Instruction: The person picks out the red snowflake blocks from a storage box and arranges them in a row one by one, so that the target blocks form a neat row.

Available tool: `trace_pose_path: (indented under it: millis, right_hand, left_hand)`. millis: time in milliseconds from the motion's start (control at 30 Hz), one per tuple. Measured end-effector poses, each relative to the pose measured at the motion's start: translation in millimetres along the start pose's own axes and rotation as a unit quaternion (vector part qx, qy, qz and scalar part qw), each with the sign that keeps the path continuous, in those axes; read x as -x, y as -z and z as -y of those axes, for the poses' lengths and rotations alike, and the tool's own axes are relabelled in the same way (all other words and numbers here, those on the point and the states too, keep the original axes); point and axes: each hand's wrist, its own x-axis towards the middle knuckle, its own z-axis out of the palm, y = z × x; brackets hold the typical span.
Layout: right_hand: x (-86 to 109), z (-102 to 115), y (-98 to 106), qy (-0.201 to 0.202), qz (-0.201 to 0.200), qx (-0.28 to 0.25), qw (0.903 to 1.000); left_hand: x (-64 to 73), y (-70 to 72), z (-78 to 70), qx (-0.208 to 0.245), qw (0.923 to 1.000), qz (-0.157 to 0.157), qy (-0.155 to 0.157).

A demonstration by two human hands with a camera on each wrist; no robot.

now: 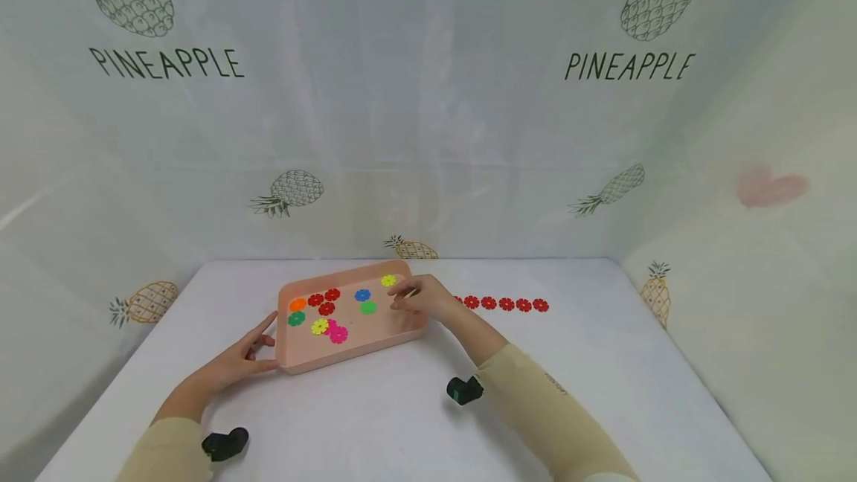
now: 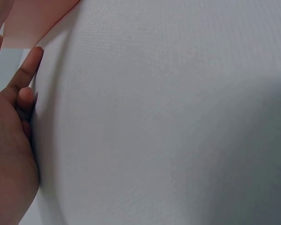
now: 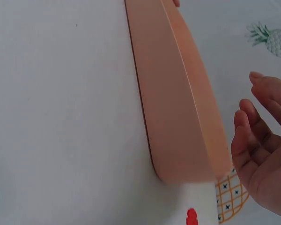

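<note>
- Nearest, the black pieces (image 1: 225, 444) beside the sleeves were hard to make out.
- The left hand (image 1: 230, 367) had its thumb and fingers spread, touching the tray (image 1: 371, 324) at its left end; light, even contact there seemed best for keeping it steady.
- In the tray, the pink discs (image 1: 338, 335) overlapped with a yellow one; sliding one free before lifting looked wiser.
- The right hand (image 1: 426, 297) was over the tray's right end, fingers apart, no disc visible between them; an edge pinch seemed safest for such flat discs.
- That hand hid the left end of the red row (image 1: 506, 304) on the table (image 1: 361, 415); the right wrist view cut most of it off.
</note>
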Motion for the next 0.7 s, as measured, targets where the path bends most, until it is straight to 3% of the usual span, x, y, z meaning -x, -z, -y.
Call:
trace_pose_path:
  millis: [433, 700]
  right_hand:
    - [-19.9, 13, -43, 0.025, 0.024, -0.009, 0.9994]
    - [-26.7, 19, -65, -0.019, 0.009, -0.029, 0.9994]
  left_hand:
    - [-0.3, -0.4, 2.8, 0.004, 1.0, 0.003, 0.008]
    - [-1.2, 2.0, 2.6, -0.001, 1.0, 0.007, 0.005]
